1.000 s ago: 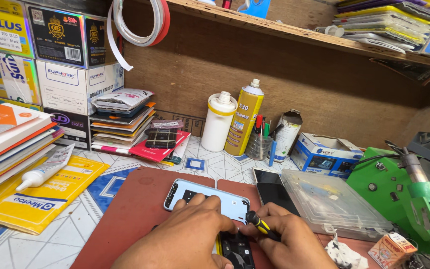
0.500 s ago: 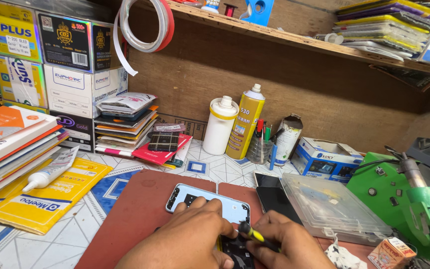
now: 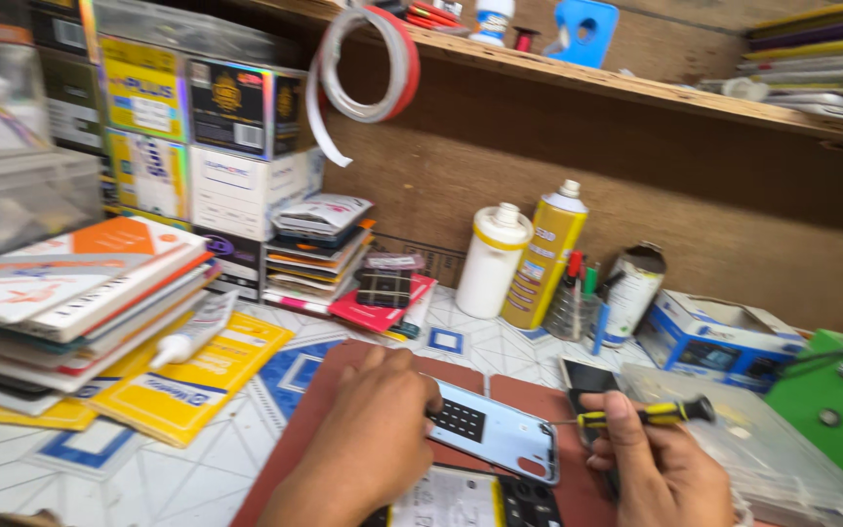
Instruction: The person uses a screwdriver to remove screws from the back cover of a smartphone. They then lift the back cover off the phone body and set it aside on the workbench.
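My left hand [image 3: 368, 434] lies flat on a brown work mat [image 3: 295, 444], its fingers pressing the left end of a light blue phone back cover [image 3: 500, 437]. My right hand [image 3: 651, 468] is closed round a small screwdriver [image 3: 641, 417] with a yellow and black handle, its thin tip pointing left toward the cover. An opened phone [image 3: 475, 500] with a white battery label lies at the bottom edge between my hands.
A white bottle [image 3: 493, 262], a yellow spray can [image 3: 544, 256] and a pen cup [image 3: 575, 307] stand at the back. Stacked boxes [image 3: 197, 146] and flat packets [image 3: 70, 293] fill the left. A clear plastic case [image 3: 763, 449], a blue box [image 3: 719, 337] and a green tool [image 3: 841, 410] are right.
The view has swung and moved closer. My right hand has lifted the screwdriver away from the phone to the right. My left hand has slid up onto the blue back cover.
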